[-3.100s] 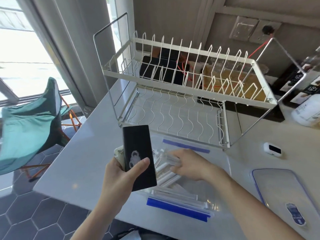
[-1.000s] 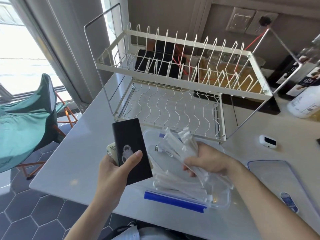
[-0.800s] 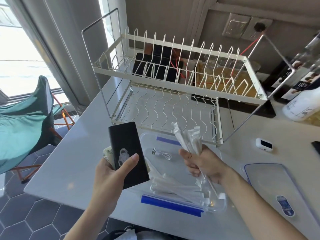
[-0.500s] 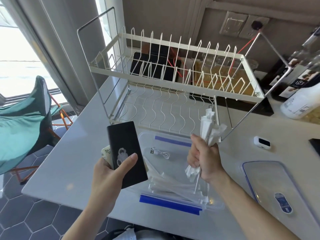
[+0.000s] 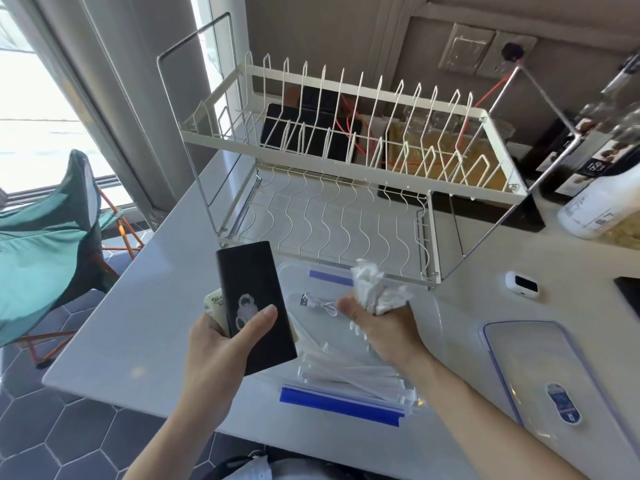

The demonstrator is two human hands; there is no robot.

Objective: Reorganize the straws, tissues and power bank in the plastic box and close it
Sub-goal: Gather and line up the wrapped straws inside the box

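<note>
Change since half a second ago: the right hand has dropped from above the box to just over its floor, and the bundle it holds now points its crumpled ends up at the rack's front rail.
Left hand: fingers closed around a flat black power bank with a pale astronaut print, thumb across its face; a cream tissue packet is pinched behind it, both held above the table's near left part.
Right hand: fingers closed on a bunch of white paper-wrapped straws.
Clear plastic box with blue clips: open on the table in front of the person; more wrapped straws lie across its near side, a white USB cable rests on its floor farther back.
Clear lid with blue rim and oval sticker: flat on the table, right of the box, apart from it.
White table: glossy, pale.
Small white device with dark screen: on the table beyond the lid.
Cream two-tier wire dish rack: just behind the box.
Room: teal folding chair on dark hexagon floor tiles at left, bright window behind it, wall sockets at top right.
</note>
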